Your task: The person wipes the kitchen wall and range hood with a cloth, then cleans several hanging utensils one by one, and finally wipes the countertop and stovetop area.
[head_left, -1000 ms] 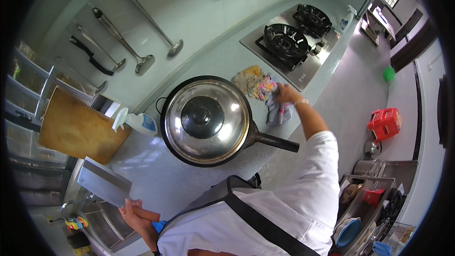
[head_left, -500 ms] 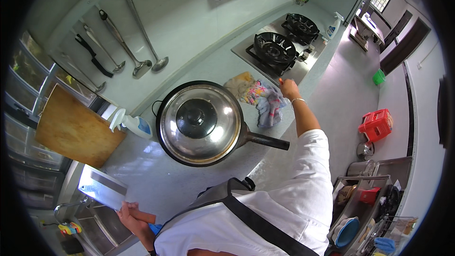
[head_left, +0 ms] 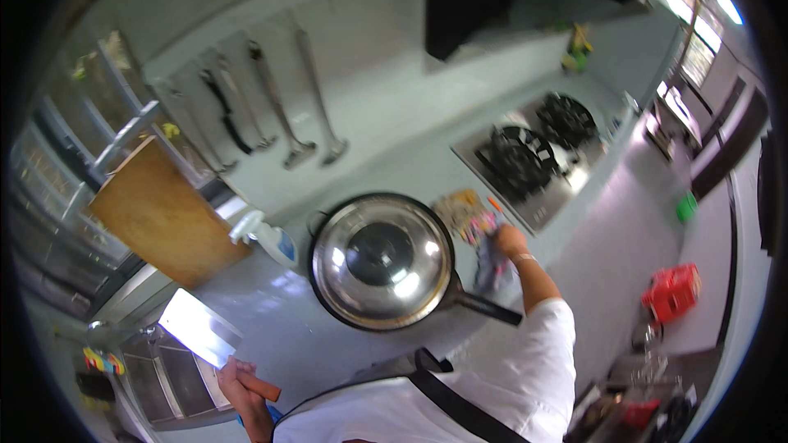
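Observation:
At the lower left, my left hand (head_left: 236, 379) is closed around a cleaver (head_left: 199, 330). Its broad blade points up and left over the sink, and the wooden handle end sticks out past my fingers. On the right, my right hand (head_left: 510, 243) is closed on a crumpled multicoloured cloth (head_left: 465, 215) lying on the counter; motion blurs the fingers. A small orange object (head_left: 494, 204) lies just beyond that hand, beside the stove's edge; its kind is unclear. Between my hands stands a wok (head_left: 484, 306) with its handle toward the right, covered by a shiny lid (head_left: 382, 299).
A gas stove (head_left: 533, 212) with two burners is at the far right. A spray bottle (head_left: 267, 238) and an upright cutting board (head_left: 168, 213) stand left of the wok. Ladles and spatulas (head_left: 300, 152) hang on the wall. A sink (head_left: 156, 373) lies lower left.
My right hand has moved from the stove's edge back onto the cloth, and the orange object now lies free of it. My left hand still holds the cleaver. The whole view has shifted.

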Available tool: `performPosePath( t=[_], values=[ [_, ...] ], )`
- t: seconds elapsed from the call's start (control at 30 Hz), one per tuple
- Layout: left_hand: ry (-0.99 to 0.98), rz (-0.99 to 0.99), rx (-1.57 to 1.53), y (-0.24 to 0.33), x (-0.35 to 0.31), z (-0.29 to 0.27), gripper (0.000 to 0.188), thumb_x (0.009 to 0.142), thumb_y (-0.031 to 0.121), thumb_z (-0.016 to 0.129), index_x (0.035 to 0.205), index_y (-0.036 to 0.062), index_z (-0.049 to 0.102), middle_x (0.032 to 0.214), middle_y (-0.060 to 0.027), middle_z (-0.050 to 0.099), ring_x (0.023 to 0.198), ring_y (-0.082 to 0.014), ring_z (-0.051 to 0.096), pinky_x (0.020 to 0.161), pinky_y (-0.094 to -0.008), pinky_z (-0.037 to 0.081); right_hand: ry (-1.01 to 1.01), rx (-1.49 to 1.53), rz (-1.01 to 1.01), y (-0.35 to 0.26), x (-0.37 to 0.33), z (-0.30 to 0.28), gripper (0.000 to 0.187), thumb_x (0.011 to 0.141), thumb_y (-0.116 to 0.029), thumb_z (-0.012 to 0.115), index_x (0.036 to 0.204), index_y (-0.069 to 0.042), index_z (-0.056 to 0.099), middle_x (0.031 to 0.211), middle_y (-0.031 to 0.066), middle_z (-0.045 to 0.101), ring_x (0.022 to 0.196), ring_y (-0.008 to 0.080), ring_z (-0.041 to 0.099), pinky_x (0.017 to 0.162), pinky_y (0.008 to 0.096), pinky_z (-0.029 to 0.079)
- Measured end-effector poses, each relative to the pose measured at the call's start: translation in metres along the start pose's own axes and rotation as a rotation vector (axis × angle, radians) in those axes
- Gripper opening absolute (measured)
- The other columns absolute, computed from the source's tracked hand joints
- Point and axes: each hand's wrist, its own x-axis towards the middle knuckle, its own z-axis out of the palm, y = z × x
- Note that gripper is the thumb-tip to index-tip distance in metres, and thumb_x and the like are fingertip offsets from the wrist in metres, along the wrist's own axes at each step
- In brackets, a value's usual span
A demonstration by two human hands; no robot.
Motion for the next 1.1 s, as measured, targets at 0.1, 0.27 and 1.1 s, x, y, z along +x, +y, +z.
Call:
performPosePath(
  t=[0.1,0.27,1.1],
  values=[
    [-0.012,-0.013,-0.088,-0.006,0.010,-0.002,0.016,0.083,0.006,0.055,0.095,0.0032,0.045,0.065,-0.0036,0.047,0.058,-0.0146,0.049,0.060,-0.0319,0.045,-0.180,0.057,-0.174,0.027,0.038,-0.037,0.029,0.077,-0.027,0.062,0.085,0.000,0.068,0.088,0.0174,0.067,0.085,0.0272,0.064,0.077,0.0371,0.050],
    [0.003,0.012,-0.107,0.000,0.008,0.001,0.021,0.083,0.003,0.055,0.100,0.0027,0.043,0.063,-0.0040,0.047,0.056,-0.0142,0.050,0.057,-0.0314,0.046,-0.102,1.335,-0.283,-0.040,-0.016,-0.185,0.019,0.081,-0.010,0.061,0.095,0.002,0.065,0.089,0.0108,0.067,0.081,0.0204,0.064,0.074,0.0328,0.052],
    [0.131,-0.167,-0.188,0.002,0.015,-0.061,0.006,0.081,0.005,0.050,0.079,0.0098,0.047,0.068,0.0029,0.044,0.050,-0.0044,0.041,0.040,-0.0223,0.037,1.456,0.559,-0.781,-0.552,0.168,-0.338,0.057,0.082,-0.048,0.054,0.126,-0.012,0.047,0.126,0.0095,0.050,0.117,0.0302,0.045,0.097,0.0484,0.031]
  ],
)
